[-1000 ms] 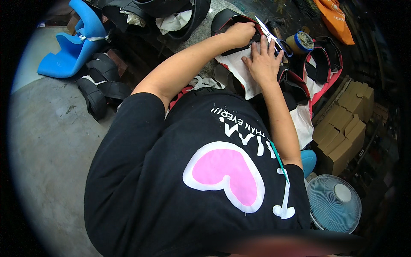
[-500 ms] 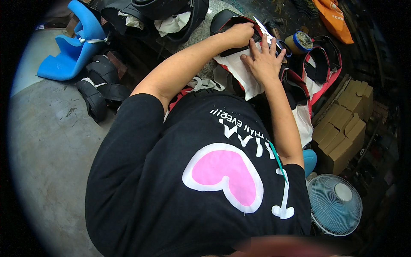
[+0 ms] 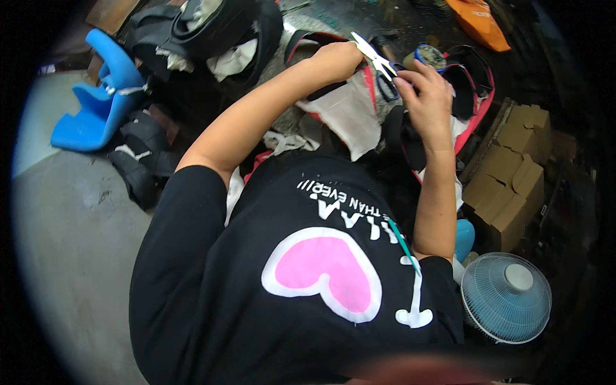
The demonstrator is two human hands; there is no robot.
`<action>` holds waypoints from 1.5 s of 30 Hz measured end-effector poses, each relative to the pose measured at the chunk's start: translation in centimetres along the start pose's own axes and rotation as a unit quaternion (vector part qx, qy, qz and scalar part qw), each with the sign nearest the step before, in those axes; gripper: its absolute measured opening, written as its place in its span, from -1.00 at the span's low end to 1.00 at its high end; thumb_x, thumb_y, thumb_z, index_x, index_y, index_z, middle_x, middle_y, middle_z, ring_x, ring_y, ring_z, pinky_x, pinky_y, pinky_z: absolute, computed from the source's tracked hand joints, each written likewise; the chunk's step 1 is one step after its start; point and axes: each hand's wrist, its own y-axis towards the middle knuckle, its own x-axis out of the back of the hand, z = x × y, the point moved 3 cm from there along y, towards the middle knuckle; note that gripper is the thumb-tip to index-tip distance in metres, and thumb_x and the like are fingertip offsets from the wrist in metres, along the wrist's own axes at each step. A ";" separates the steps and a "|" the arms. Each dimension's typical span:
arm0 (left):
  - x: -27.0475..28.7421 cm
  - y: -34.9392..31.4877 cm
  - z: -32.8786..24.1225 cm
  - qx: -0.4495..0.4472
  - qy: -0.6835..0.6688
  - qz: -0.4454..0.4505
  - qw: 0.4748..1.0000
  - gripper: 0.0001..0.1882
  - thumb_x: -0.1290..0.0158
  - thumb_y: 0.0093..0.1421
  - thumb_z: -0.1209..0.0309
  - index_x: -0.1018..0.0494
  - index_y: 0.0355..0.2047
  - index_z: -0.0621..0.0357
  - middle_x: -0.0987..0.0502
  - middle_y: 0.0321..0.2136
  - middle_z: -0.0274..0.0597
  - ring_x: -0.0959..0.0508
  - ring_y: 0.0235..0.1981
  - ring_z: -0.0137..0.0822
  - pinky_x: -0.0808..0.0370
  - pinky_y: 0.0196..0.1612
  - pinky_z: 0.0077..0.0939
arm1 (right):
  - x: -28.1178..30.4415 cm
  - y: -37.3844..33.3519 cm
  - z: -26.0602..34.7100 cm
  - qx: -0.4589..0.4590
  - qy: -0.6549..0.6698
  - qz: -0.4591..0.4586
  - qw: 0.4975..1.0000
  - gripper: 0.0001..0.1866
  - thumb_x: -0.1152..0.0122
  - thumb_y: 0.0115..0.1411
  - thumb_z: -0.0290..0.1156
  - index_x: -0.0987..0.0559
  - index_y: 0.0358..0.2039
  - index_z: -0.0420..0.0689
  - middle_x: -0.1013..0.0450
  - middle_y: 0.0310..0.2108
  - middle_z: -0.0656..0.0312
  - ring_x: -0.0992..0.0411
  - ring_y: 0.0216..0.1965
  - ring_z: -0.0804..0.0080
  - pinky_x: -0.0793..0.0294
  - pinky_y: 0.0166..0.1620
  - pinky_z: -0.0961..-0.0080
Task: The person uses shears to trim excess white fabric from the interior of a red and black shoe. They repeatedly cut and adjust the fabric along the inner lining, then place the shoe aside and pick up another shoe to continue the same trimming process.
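- Small silver-bladed scissors (image 3: 375, 58) are gripped in the closed left hand (image 3: 335, 61), far centre, long axis slanting, tips pointing far-left.
- A black-and-red padded piece (image 3: 398, 131) is pinched by the right hand (image 3: 425, 96).
- A white cloth (image 3: 350, 115) lies beneath; cardboard boxes (image 3: 513, 173) and a pale blue fan (image 3: 507, 296) stand right.

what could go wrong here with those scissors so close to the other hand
1. The small silver scissors held in the left hand point their open blades toward the right hand, whose fingers sit right beside the tips; a slip could nick them.
2. The white fabric piece hangs loose under both hands, so a cut might wander or catch the black-and-red padded cover beneath.
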 end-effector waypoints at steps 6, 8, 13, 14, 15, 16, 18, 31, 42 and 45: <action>2.4 6.6 -7.2 -0.075 -0.023 -0.145 0.986 -0.68 -0.18 0.03 0.36 -0.55 -0.18 0.17 -0.47 -0.17 -0.01 -0.50 -0.05 0.00 -0.53 -0.05 -0.17 | 3.0 -0.1 -10.1 -0.153 -0.081 -0.020 0.985 -0.70 -0.21 0.16 -0.25 -0.65 -0.07 0.12 -0.51 0.01 0.14 -0.42 0.05 0.13 -0.34 0.14 0.23; 0.8 9.0 -8.3 -0.061 -0.080 -0.159 0.982 -0.44 -0.31 -0.08 0.21 -0.49 -0.05 0.15 -0.38 -0.01 0.09 -0.43 0.04 0.08 -0.50 0.03 -0.09 | 2.3 -0.2 -11.5 -0.130 -0.099 -0.022 0.986 -0.70 -0.20 0.16 -0.27 -0.65 -0.07 0.17 -0.51 0.01 0.17 -0.41 0.06 0.15 -0.33 0.15 0.23; -3.9 12.7 -7.7 -0.039 -0.174 -0.142 0.974 -0.25 -0.31 0.00 0.11 -0.35 0.16 0.17 -0.35 0.13 0.25 -0.40 0.13 0.16 -0.39 0.15 -0.12 | 1.0 -0.2 -13.2 -0.160 -0.145 -0.010 0.976 -0.69 -0.12 0.20 -0.34 -0.65 -0.08 0.29 -0.48 0.04 0.28 -0.37 0.12 0.23 -0.27 0.17 0.02; -4.3 13.2 -7.4 -0.039 -0.196 -0.138 0.970 -0.24 -0.30 0.01 0.10 -0.35 0.16 0.19 -0.37 0.11 0.26 -0.41 0.12 0.15 -0.39 0.15 -0.14 | 0.6 0.0 -13.3 -0.171 -0.137 0.006 0.976 -0.65 -0.06 0.21 -0.38 -0.65 -0.07 0.32 -0.46 0.08 0.24 -0.32 0.17 0.21 -0.20 0.20 -0.12; -4.6 13.5 -7.1 -0.026 -0.217 -0.146 0.965 -0.23 -0.29 0.02 0.08 -0.34 0.17 0.22 -0.40 0.08 0.27 -0.42 0.11 0.14 -0.39 0.14 -0.15 | 0.2 0.4 -13.3 -0.172 -0.158 0.018 0.972 -0.64 -0.05 0.21 -0.39 -0.64 -0.06 0.32 -0.44 0.10 0.23 -0.30 0.19 0.20 -0.17 0.21 -0.16; -4.7 13.7 -6.7 -0.013 -0.237 -0.153 0.959 -0.22 -0.28 0.03 0.07 -0.33 0.17 0.25 -0.42 0.05 0.27 -0.43 0.10 0.13 -0.39 0.14 -0.17 | -0.5 0.7 -13.0 -0.171 -0.173 0.025 0.970 -0.63 -0.04 0.21 -0.40 -0.64 -0.05 0.32 -0.42 0.11 0.21 -0.27 0.22 0.19 -0.15 0.22 -0.20; -4.7 14.0 -6.3 0.006 -0.237 -0.149 0.960 -0.22 -0.24 0.07 0.04 -0.32 0.16 0.32 -0.47 0.00 0.28 -0.45 0.07 0.11 -0.38 0.14 -0.20 | -1.8 1.6 -12.6 -0.176 -0.200 0.056 0.962 -0.60 0.01 0.21 -0.43 -0.63 -0.04 0.31 -0.34 0.20 0.18 -0.17 0.30 0.14 -0.02 0.24 -0.37; -1.5 11.0 -8.1 -0.065 -0.166 -0.154 0.972 -0.28 -0.19 0.12 0.05 -0.32 0.20 0.20 -0.39 0.12 0.20 -0.39 0.15 0.10 -0.32 0.22 -0.23 | -0.7 0.5 -10.6 -0.168 -0.199 0.089 0.961 -0.67 -0.03 0.20 -0.39 -0.67 -0.15 0.29 -0.35 0.19 0.23 -0.20 0.27 0.22 0.02 0.23 -0.43; 1.3 -2.7 -0.6 0.063 -0.048 0.018 0.997 -0.62 -0.28 -0.02 0.14 -0.48 -0.35 0.15 -0.54 -0.31 -0.11 -0.57 -0.20 -0.08 -0.49 -0.18 -0.21 | -1.0 0.6 1.2 -0.010 0.142 0.017 0.990 -0.69 -0.07 0.10 -0.51 -0.66 -0.17 0.01 -0.51 -0.17 0.18 -0.43 -0.10 0.16 -0.41 0.01 0.31; -0.9 -1.6 0.8 0.075 -0.082 -0.026 0.993 -0.74 -0.24 0.02 0.27 -0.54 -0.37 0.18 -0.58 -0.37 -0.03 -0.59 -0.27 -0.04 -0.49 -0.19 -0.22 | -3.0 0.9 1.5 -0.017 0.116 0.059 0.991 -0.68 -0.07 0.12 -0.46 -0.68 -0.15 0.08 -0.49 -0.09 0.14 -0.40 -0.04 0.13 -0.40 0.06 0.29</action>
